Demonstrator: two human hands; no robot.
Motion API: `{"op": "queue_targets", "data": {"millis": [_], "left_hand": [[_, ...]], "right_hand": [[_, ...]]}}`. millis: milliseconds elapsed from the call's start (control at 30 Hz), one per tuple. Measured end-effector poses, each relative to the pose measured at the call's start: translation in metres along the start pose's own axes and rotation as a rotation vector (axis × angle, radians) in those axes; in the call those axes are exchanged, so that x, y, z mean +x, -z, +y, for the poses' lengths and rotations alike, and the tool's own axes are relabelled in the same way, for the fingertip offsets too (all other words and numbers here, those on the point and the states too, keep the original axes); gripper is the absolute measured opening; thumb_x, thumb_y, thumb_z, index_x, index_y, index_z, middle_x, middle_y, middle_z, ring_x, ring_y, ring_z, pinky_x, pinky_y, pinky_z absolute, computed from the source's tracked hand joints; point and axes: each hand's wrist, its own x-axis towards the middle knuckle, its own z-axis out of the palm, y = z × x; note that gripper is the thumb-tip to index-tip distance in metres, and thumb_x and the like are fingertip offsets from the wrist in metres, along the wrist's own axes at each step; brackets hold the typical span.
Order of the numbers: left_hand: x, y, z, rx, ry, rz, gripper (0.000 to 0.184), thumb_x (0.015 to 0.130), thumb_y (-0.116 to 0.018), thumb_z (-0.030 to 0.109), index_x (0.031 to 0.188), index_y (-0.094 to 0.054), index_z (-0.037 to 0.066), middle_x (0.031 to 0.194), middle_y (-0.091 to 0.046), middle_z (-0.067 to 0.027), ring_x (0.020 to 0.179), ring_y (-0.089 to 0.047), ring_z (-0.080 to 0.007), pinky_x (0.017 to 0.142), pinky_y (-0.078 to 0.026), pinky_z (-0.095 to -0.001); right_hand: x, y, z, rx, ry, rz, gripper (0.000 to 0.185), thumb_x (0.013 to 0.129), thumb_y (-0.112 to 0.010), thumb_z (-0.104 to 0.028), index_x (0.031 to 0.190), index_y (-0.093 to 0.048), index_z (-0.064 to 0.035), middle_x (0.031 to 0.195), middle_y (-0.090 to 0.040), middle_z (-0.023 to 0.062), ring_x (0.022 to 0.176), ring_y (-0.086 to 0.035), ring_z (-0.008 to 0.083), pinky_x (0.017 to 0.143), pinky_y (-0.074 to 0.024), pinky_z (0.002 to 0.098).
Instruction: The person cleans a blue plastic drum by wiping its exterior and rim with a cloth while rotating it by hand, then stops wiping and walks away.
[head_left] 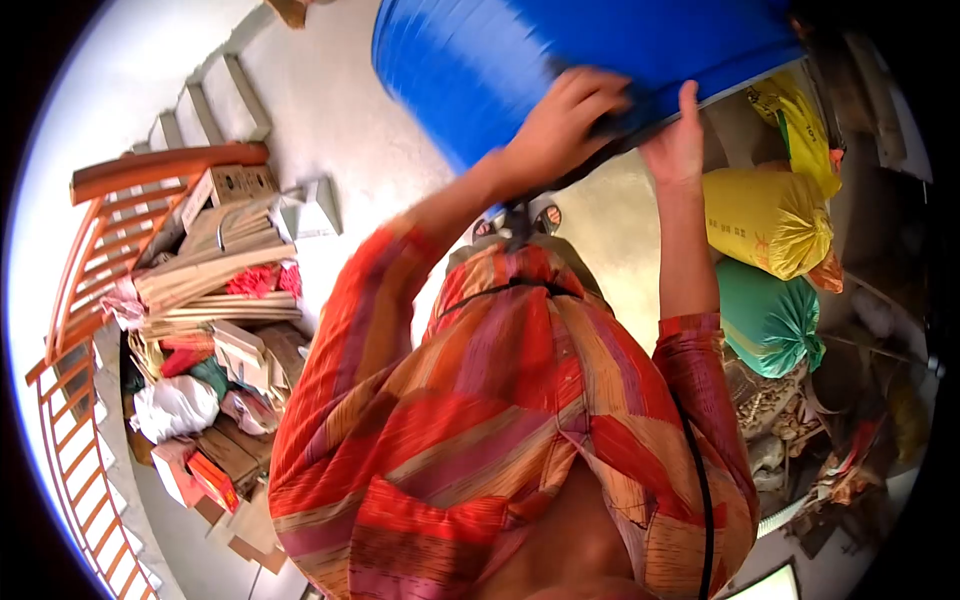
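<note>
A large blue plastic drum [470, 70] is tilted at the top of the head view, partly cut off by the frame. Along its near edge runs a dark band or rim, blurred in places. My left hand [570, 120] is closed there, its fingers curled over the dark part of the edge. To its right, my right hand [676, 145] grips the same edge, thumb up against the blue side and the other fingers mostly hidden. What lies inside the drum cannot be seen.
Yellow sack [765, 220] and green sack [770, 315] stand to the right, above scattered debris. On the left are a wooden railing [75, 290], stacked wood strips [220, 260], a cardboard box [235, 185], a white bag [172, 408] and steps [235, 95]. My feet [545, 218] are below the drum.
</note>
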Motion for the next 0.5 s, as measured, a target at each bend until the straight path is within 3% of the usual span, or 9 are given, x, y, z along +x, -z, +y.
{"op": "queue_targets", "data": {"millis": [67, 100, 133, 200, 233, 300, 367, 500], "left_hand": [[0.063, -0.023, -0.006, 0.060, -0.068, 0.081, 0.035, 0.077, -0.072, 0.022, 0.109, -0.065, 0.009, 0.123, -0.058, -0.0081, 0.116, -0.051, -0.0328, 0.100, -0.040, -0.0419], [0.080, -0.048, -0.021, 0.126, -0.109, 0.082, 0.033, 0.079, -0.070, 0.029, 0.109, -0.067, 0.015, 0.123, -0.058, -0.0040, 0.116, -0.050, -0.0311, 0.101, -0.038, -0.0423], [0.077, -0.059, -0.010, 0.252, 0.036, 0.117, 0.028, 0.078, -0.069, 0.034, 0.103, -0.070, 0.021, 0.123, -0.058, 0.0010, 0.118, -0.048, -0.0276, 0.097, -0.037, -0.0458], [0.048, -0.052, 0.001, 0.266, 0.080, 0.089, 0.032, 0.079, -0.070, 0.034, 0.109, -0.067, 0.021, 0.123, -0.057, -0.0006, 0.117, -0.048, -0.0299, 0.101, -0.037, -0.0435], [0.021, -0.057, -0.007, 0.221, 0.088, 0.149, 0.027, 0.078, -0.070, 0.030, 0.105, -0.068, 0.026, 0.118, -0.056, 0.0044, 0.117, -0.047, -0.0261, 0.088, -0.038, -0.0458], [-0.055, -0.035, -0.006, 0.123, 0.138, 0.119, 0.047, 0.067, -0.078, 0.013, 0.111, -0.064, 0.023, 0.122, -0.056, -0.0004, 0.116, -0.048, -0.0300, 0.095, -0.042, -0.0439], [-0.155, -0.025, -0.020, 0.074, 0.235, 0.080, 0.046, 0.066, -0.076, 0.002, 0.108, -0.066, 0.018, 0.121, -0.055, -0.0073, 0.116, -0.047, -0.0332, 0.097, -0.041, -0.0460], [-0.313, -0.036, -0.055, -0.028, 0.734, 0.029, 0.039, 0.069, -0.068, -0.006, 0.104, -0.065, 0.010, 0.119, -0.054, -0.0144, 0.112, -0.051, -0.0373, 0.096, -0.044, -0.0436]], "right_hand": [[0.002, 0.006, 0.001, -0.016, 0.099, -0.020, 0.053, 0.100, -0.043, -0.041, 0.142, -0.038, -0.0095, 0.144, -0.043, 0.0074, 0.132, -0.042, 0.0239, 0.111, -0.0336, 0.0407], [-0.001, 0.001, -0.005, -0.003, 0.037, -0.072, 0.051, 0.100, -0.040, -0.042, 0.141, -0.040, -0.0103, 0.142, -0.045, 0.0069, 0.130, -0.044, 0.0228, 0.110, -0.0357, 0.0394], [-0.001, -0.004, -0.009, -0.023, -0.019, -0.069, 0.051, 0.101, -0.038, -0.042, 0.140, -0.040, -0.0103, 0.143, -0.044, 0.0070, 0.129, -0.045, 0.0225, 0.109, -0.0362, 0.0392], [-0.003, -0.002, -0.013, -0.112, -0.002, 0.001, 0.054, 0.102, -0.034, -0.044, 0.142, -0.038, -0.0092, 0.145, -0.042, 0.0084, 0.130, -0.043, 0.0243, 0.110, -0.0348, 0.0407], [0.000, -0.003, -0.015, -0.170, 0.028, 0.058, 0.057, 0.102, -0.030, -0.047, 0.143, -0.036, -0.0082, 0.147, -0.040, 0.0098, 0.131, -0.042, 0.0261, 0.111, -0.0334, 0.0422], [0.006, -0.010, -0.021, -0.251, 0.075, 0.096, 0.062, 0.102, -0.023, -0.050, 0.146, -0.032, -0.0067, 0.150, -0.035, 0.0114, 0.135, -0.037, 0.0290, 0.114, -0.0300, 0.0445], [0.007, -0.011, -0.025, -0.282, 0.086, 0.093, 0.064, 0.102, -0.021, -0.051, 0.148, -0.029, -0.0063, 0.152, -0.033, 0.0115, 0.137, -0.034, 0.0301, 0.115, -0.0280, 0.0453], [0.019, -0.012, -0.027, -0.440, 0.173, 0.160, 0.068, 0.101, -0.023, -0.054, 0.150, -0.024, -0.0069, 0.153, -0.030, 0.0103, 0.139, -0.031, 0.0299, 0.116, -0.0237, 0.0478]]}}
